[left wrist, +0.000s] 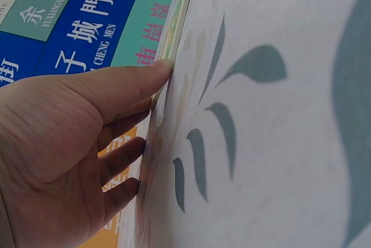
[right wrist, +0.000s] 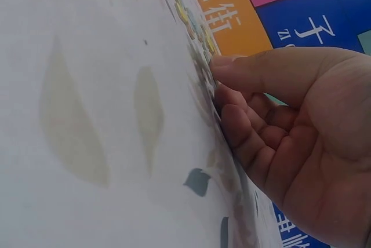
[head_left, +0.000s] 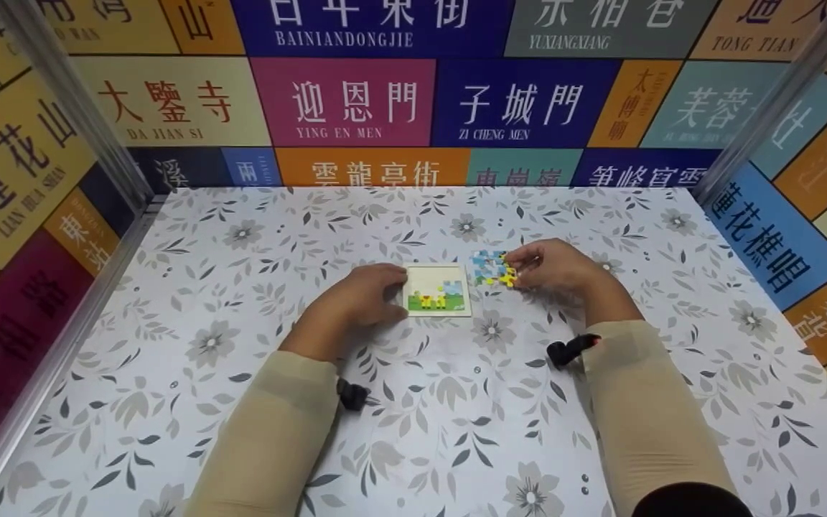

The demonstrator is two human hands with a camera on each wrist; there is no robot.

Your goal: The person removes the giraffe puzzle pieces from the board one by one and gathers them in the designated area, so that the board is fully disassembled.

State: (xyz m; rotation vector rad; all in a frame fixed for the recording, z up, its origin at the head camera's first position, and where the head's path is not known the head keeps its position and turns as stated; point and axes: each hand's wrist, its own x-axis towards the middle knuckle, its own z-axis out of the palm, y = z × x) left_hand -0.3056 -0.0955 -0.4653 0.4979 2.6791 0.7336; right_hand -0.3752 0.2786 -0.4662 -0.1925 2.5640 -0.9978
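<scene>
Readable on the back wall's panels: "BAINIANDONGJIE" on dark blue (head_left: 345,25), "YUXIANGXIANG" on grey-green (head_left: 604,25), "DA JIAN SI" on cream (head_left: 166,100), "YING EN MEN" under 迎恩門 on magenta (head_left: 345,100), "ZI CHENG MEN" under 子城門 on navy (head_left: 521,100). On the left wall, "LIAN HUA SHAN" on yellow (head_left: 11,172). Repeated in the left wrist view: 子城門, "CHENG MEN" on blue (left wrist: 87,33).

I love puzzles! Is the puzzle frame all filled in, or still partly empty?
Partly empty: the puzzle frame shows picture only along its bottom, and loose pieces lie beside it under the right hand.
</scene>
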